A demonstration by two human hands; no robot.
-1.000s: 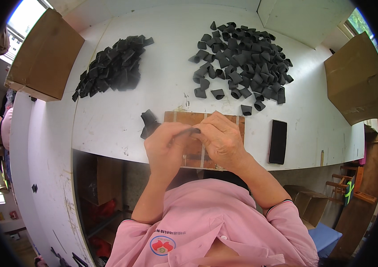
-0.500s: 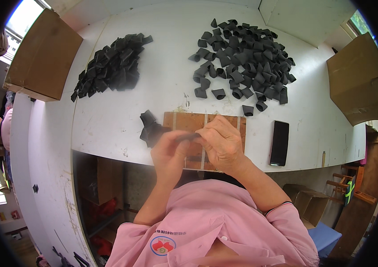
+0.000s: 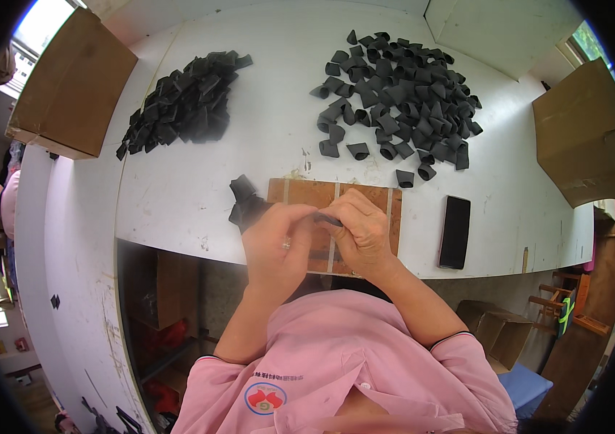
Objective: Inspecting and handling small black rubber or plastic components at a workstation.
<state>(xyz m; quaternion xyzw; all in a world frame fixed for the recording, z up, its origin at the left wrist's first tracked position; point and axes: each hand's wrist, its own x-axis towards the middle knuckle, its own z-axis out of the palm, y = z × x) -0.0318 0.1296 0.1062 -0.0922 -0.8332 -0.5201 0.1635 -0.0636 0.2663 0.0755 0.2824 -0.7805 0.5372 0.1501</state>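
Both my hands meet over a brown wooden board [image 3: 307,193] at the near edge of the white table [image 3: 264,108]. My left hand [image 3: 275,242] and my right hand [image 3: 361,231] pinch a small black rubber piece [image 3: 327,218] between their fingertips. A few folded black pieces [image 3: 244,202] lie just left of my left hand, beside the board.
A pile of flattened black pieces [image 3: 184,105] lies at the far left, and a larger heap of curled black pieces [image 3: 401,90] at the far right. A black phone [image 3: 455,231] lies right of the board. Cardboard boxes stand at the left [image 3: 69,83] and right [image 3: 586,134].
My hands have drawn a little toward me and lower over the board, still working the same small black piece between the fingertips.
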